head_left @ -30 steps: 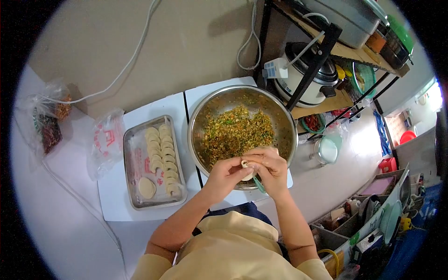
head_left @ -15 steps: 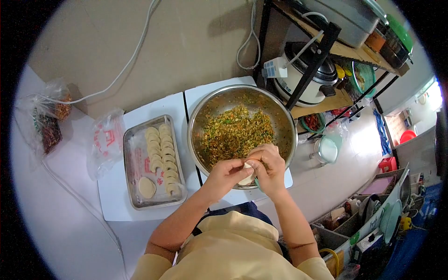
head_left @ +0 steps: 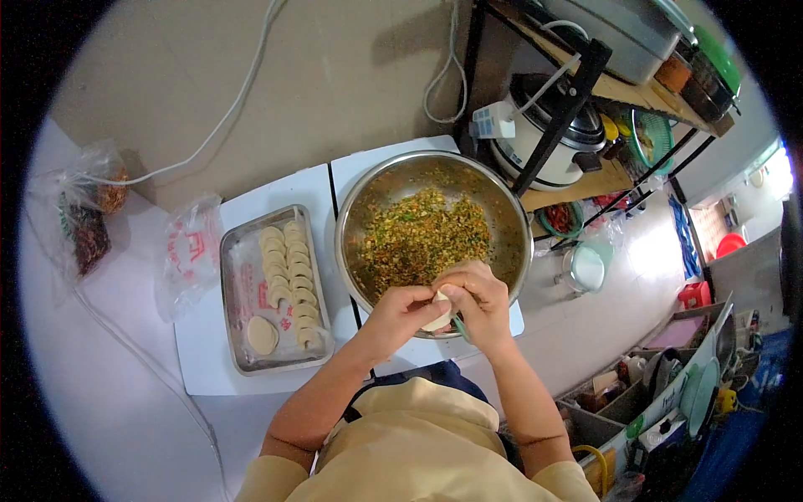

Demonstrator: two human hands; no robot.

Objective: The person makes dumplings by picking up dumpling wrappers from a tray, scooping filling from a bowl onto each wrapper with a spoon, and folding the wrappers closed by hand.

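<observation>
Both hands meet over the near rim of a large steel bowl (head_left: 520, 201) of chopped vegetable filling (head_left: 427, 238). A white dumpling (head_left: 437, 320) is pinched between them. My left hand (head_left: 400, 315) has thumb and fingers closed on its left side. My right hand (head_left: 480, 299) presses its upper right edge with curled fingers. A thin pale-green handle (head_left: 462, 327) sticks out below the right palm; its other end is hidden. Left of the bowl, a steel tray (head_left: 227, 289) carries two rows of folded dumplings (head_left: 299, 272) and a round dough wrapper (head_left: 263, 335).
A crumpled clear plastic bag (head_left: 191, 251) lies left of the tray. At the right stands a rack with a rice cooker (head_left: 544, 159) and a power strip (head_left: 493, 122). A cord (head_left: 242, 92) runs along the wall. Crates and kitchenware fill the lower right.
The fingers have shifted slightly along the dumpling's edge, and the right hand has tilted a little. The pale-green handle shows more plainly now. Tray and bowl stay in place.
</observation>
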